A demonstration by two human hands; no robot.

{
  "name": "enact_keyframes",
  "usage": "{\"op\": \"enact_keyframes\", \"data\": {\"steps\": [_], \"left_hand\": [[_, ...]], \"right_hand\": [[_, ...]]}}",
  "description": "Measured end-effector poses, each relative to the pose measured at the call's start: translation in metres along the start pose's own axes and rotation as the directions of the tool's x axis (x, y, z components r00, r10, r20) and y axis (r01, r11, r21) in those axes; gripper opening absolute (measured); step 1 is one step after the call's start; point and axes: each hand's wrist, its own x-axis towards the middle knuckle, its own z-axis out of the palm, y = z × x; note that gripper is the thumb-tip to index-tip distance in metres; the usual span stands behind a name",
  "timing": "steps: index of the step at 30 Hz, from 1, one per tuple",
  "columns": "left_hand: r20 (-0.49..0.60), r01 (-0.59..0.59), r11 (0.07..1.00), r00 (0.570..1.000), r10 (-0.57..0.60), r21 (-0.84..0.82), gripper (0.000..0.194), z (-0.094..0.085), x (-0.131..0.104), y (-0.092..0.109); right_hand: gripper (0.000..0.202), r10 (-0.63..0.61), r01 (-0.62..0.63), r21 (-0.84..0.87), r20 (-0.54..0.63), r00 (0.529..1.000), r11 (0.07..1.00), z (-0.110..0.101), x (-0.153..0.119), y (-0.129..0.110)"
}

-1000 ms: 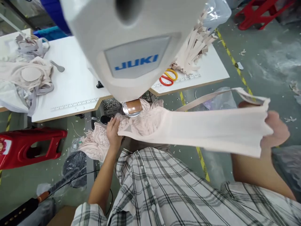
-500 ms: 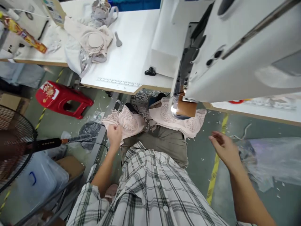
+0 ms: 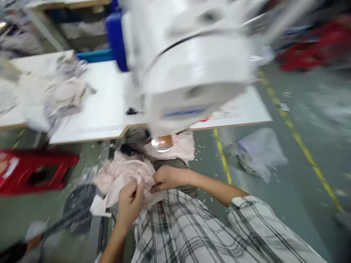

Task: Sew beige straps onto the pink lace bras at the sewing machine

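Observation:
A pale pink lace bra (image 3: 124, 173) is bunched over my lap, below the table edge. My left hand (image 3: 131, 200) is closed on its near side, fingers pinched in the fabric. From the right, my right hand (image 3: 167, 177) reaches across and grips the same bra, its fingertips partly hidden in the folds. Another part of pink lace (image 3: 183, 146) hangs under the head of the white sewing machine (image 3: 197, 69), beside a brown plate (image 3: 164, 141). Motion blurs the picture.
The white table (image 3: 106, 91) carries a heap of pale garments (image 3: 67, 95) and a small black clip (image 3: 131, 111). On the floor are a red stool (image 3: 57, 168) at left and a plastic bag (image 3: 263, 149) at right. A blurred fan part is at lower left.
My right hand has come in from the far right onto the left-hand pink garment, which is now lifted and bunched. The view has swung to the right, showing more of the machine.

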Motion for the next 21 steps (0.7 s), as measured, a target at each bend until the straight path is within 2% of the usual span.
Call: {"op": "enact_keyframes", "data": {"steps": [1,2,3,4,5,6,7,8,11,12,13,14,15,16,17,18,19,21], "left_hand": [[-0.047,-0.027,0.994,0.999,0.022,-0.102,0.03,0.004,0.017,0.006],[-0.038,-0.031,0.975,0.999,0.024,-0.221,0.027,0.011,0.037,0.012],[0.046,-0.004,0.941,0.999,0.021,-0.339,0.029,0.023,0.056,0.019],[0.18,0.047,0.903,0.983,0.034,-0.428,0.034,0.037,0.073,0.027],[0.359,0.13,0.863,0.931,0.062,-0.487,0.037,0.053,0.085,0.035],[0.485,0.191,0.841,0.869,0.094,-0.505,0.038,0.069,0.093,0.043],[0.555,0.228,0.828,0.823,0.117,-0.513,0.04,0.083,0.097,0.049],[0.589,0.246,0.819,0.797,0.134,-0.518,0.043,0.095,0.098,0.054],[0.573,0.246,0.797,0.806,0.147,-0.551,0.046,0.109,0.097,0.059],[0.559,0.236,0.801,0.816,0.144,-0.55,0.044,0.109,0.097,0.059],[0.541,0.212,0.815,0.829,0.142,-0.539,0.041,0.107,0.096,0.058],[0.523,0.176,0.84,0.84,0.143,-0.513,0.039,0.106,0.096,0.057],[0.507,0.131,0.87,0.849,0.15,-0.475,0.037,0.105,0.095,0.057],[0.497,0.082,0.899,0.853,0.159,-0.429,0.036,0.106,0.094,0.058],[0.491,0.037,0.923,0.854,0.17,-0.383,0.036,0.107,0.092,0.059],[0.491,0.0,0.94,0.853,0.177,-0.34,0.035,0.11,0.09,0.062],[0.492,-0.028,0.951,0.851,0.184,-0.307,0.035,0.113,0.087,0.066],[0.485,-0.072,0.957,0.85,0.207,-0.282,0.035,0.119,0.079,0.08]], "right_hand": [[0.039,-0.031,0.03,-0.036,-0.012,0.999,0.999,-0.012,-0.009,-0.01],[0.042,-0.052,0.048,-0.084,-0.042,0.998,0.995,-0.023,-0.021,-0.022],[0.043,-0.06,0.051,-0.115,-0.084,0.995,0.992,-0.034,-0.035,-0.035],[0.041,-0.056,0.043,-0.103,-0.124,0.991,0.994,-0.043,-0.05,-0.049],[0.038,-0.042,0.032,-0.064,-0.152,0.988,0.997,-0.05,-0.065,-0.063],[0.036,-0.019,0.018,-0.009,-0.16,0.987,1.0,-0.057,-0.08,-0.075],[0.036,0.007,0.0,0.05,-0.146,0.989,0.999,-0.062,-0.094,-0.084],[0.036,0.036,-0.025,0.101,-0.11,0.993,0.995,-0.067,-0.108,-0.088],[0.039,0.121,-0.131,0.11,0.094,0.988,0.985,-0.094,-0.14,-0.077],[0.037,0.183,-0.188,0.048,0.091,0.979,0.981,-0.108,-0.147,-0.065],[0.035,0.277,-0.278,-0.039,-0.007,0.961,0.96,-0.125,-0.152,-0.052],[0.032,0.386,-0.417,-0.114,-0.223,0.895,0.902,-0.145,-0.156,-0.037],[0.03,0.462,-0.606,-0.128,-0.53,0.711,0.785,-0.167,-0.158,-0.021],[0.029,0.463,-0.776,-0.027,-0.789,0.404,0.63,-0.19,-0.159,-0.006],[0.033,0.423,-0.831,0.058,-0.879,0.221,0.554,-0.212,-0.16,0.008],[0.036,0.392,-0.849,0.121,-0.914,0.107,0.514,-0.233,-0.16,0.02],[0.037,0.375,-0.855,0.179,-0.927,0.02,0.487,-0.251,-0.16,0.031],[0.034,0.38,-0.845,0.236,-0.924,-0.041,0.481,-0.277,-0.159,0.047]]}}
